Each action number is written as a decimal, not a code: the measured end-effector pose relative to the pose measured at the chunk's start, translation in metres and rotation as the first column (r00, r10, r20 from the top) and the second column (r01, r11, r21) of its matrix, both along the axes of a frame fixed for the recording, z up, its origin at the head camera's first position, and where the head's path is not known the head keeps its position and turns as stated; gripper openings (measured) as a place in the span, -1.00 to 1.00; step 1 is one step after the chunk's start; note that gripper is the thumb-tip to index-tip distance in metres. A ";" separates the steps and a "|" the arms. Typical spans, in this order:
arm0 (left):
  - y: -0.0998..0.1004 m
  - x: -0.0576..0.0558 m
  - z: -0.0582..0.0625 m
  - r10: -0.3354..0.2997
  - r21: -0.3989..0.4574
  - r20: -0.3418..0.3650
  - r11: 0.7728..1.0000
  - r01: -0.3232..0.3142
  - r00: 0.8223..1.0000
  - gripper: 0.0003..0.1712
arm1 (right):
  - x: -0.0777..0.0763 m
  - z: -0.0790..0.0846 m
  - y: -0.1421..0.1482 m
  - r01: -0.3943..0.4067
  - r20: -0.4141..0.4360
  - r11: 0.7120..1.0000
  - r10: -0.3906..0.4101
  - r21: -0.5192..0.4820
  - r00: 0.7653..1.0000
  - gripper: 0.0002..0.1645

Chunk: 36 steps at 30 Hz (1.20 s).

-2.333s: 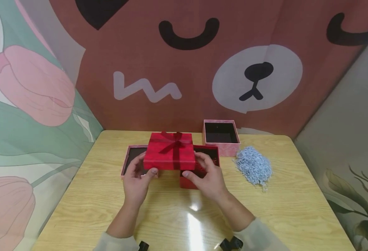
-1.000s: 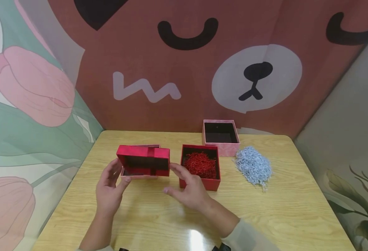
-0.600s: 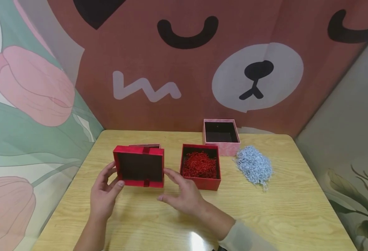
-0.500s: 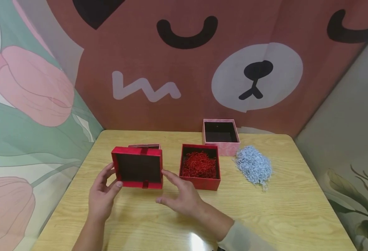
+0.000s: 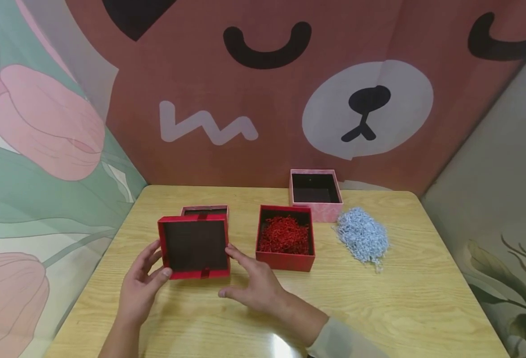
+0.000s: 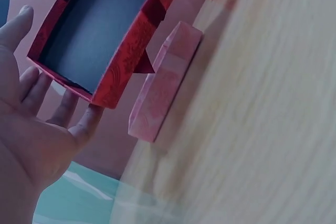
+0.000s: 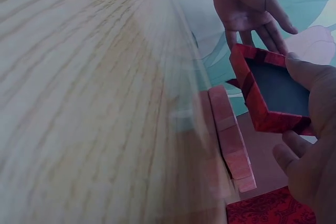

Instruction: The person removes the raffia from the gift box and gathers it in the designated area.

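Observation:
My left hand (image 5: 139,291) and right hand (image 5: 260,288) hold a red gift box lid (image 5: 194,246) between them, raised over the left of the table. The lid stands tilted, its dark hollow inside facing me. Left fingers reach behind its left edge, with the thumb at the lower corner. At the right edge are my right fingertips, that thumb spread below. In the left wrist view a ribbon tip (image 6: 144,65) pokes out from the lid's top face, which is otherwise hidden. Right of the lid sits the red box (image 5: 285,262), holding red shredded paper (image 5: 285,233).
Behind the held lid lies a pink lid (image 6: 163,87), hollow side up and partly covered in the head view. At the back stands an open pink box (image 5: 327,213) with a dark inside. Beside it is a heap of light blue shredded paper (image 5: 362,236). A printed backdrop borders the table.
Both hands have carried the red lid from over the red box to the left and toward me. It has tipped from bow side up to hollow side facing me, uncovering the red shredded paper.

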State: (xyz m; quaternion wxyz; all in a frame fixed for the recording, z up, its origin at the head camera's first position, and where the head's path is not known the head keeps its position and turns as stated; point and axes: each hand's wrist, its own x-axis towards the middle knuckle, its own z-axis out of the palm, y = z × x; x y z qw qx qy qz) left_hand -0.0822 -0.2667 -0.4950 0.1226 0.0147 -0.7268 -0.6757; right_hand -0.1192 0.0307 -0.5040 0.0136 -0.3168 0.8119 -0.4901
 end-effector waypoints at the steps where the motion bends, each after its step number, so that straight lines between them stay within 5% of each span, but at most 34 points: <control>1: -0.001 0.001 -0.002 -0.014 0.003 0.003 1.000 0.014 1.000 -0.19 | 0.000 -0.001 0.000 0.001 -0.001 1.000 -0.001 0.007 1.000 0.13; 9: -0.011 0.008 -0.011 -0.063 0.060 0.057 0.996 0.060 0.996 -0.14 | 0.001 -0.009 -0.004 -0.009 0.029 0.999 0.008 0.053 1.000 0.20; 16: -0.022 0.017 -0.014 -0.070 -0.002 0.132 0.998 0.071 0.989 -0.12 | 0.003 -0.015 -0.008 -0.060 0.076 0.998 0.057 0.028 0.995 0.29; 26: -0.037 0.025 -0.017 -0.047 -0.163 0.344 0.981 0.109 0.938 0.05 | 0.009 -0.020 -0.014 -0.061 0.044 0.991 0.056 0.121 0.997 0.26; 36: -0.046 0.033 -0.024 -0.110 -0.190 0.399 0.961 0.199 0.910 0.18 | 0.012 -0.027 -0.018 -0.036 -0.016 0.988 0.039 0.150 0.999 0.10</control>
